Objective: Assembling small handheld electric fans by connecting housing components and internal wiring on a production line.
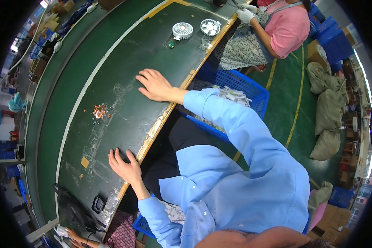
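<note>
My left hand (126,166) rests palm down near the front edge of the dark green workbench (130,118), its fingers spread and nothing in them. Farther along the bench, my right hand (155,86) also lies on the surface, fingers stretched out and holding nothing. Between and beyond the hands sits a small heap of copper-coloured parts (99,111). Past my right hand are a round white fan piece with a grille (182,30) and another with its blades showing (210,27). A small green part (171,44) lies beside the first one.
Blue crates (258,93) of white parts stand beside and below the bench edge. A black bag (74,211) and a black plastic piece (98,204) lie at the bench's lower end. A gloved co-worker (285,29) sits at upper right; another person's hand (75,236) shows at lower left.
</note>
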Motion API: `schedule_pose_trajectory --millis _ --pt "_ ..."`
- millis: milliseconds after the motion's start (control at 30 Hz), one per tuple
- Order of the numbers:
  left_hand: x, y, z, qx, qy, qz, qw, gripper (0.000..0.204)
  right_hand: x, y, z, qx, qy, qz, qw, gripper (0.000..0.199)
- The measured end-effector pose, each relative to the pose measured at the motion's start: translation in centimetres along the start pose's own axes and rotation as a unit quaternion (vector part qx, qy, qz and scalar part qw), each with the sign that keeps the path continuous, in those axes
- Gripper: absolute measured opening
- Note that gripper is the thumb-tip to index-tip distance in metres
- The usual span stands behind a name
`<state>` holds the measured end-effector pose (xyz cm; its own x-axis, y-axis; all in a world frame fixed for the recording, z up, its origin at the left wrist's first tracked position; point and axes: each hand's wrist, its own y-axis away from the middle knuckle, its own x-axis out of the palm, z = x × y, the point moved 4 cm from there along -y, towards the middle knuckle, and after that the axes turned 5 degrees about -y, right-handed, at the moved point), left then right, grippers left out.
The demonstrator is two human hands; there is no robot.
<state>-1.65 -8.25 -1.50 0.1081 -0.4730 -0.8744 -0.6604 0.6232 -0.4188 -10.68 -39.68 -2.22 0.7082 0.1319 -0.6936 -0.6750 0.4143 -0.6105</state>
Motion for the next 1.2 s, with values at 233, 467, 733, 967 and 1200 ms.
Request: schedule_pose_trajectory --millis 233,467,733,967,1200 --pt "0.1 0.1 -0.1 -0.003 -0.006 -0.001 1.0 0.042 0.4 0.3 0.0 0.027 0.015 0.046 0.998 0.046" --pt "-1.3 -2.3 1.9 -0.019 0.056 0.01 0.998 0.049 0.3 0.4 0.3 0.072 -0.005 0.082 0.994 0.046" --pt "-0.7 -10.4 13.5 -0.086 -0.016 -0.018 0.996 0.054 0.0 -0.1 0.4 0.023 0.023 0.054 0.998 0.047" --pt "0.9 -9.3 10.6 -0.033 -0.023 -0.092 0.995 0.04 0.7 -0.1 -0.3 0.056 0.04 0.1 0.993 0.051" --pt "-4.5 -8.5 17.0 -0.267 -0.316 -0.15 0.898 0.1 0.6 -0.1 -0.3 0.072 0.054 0.106 0.99 0.05"
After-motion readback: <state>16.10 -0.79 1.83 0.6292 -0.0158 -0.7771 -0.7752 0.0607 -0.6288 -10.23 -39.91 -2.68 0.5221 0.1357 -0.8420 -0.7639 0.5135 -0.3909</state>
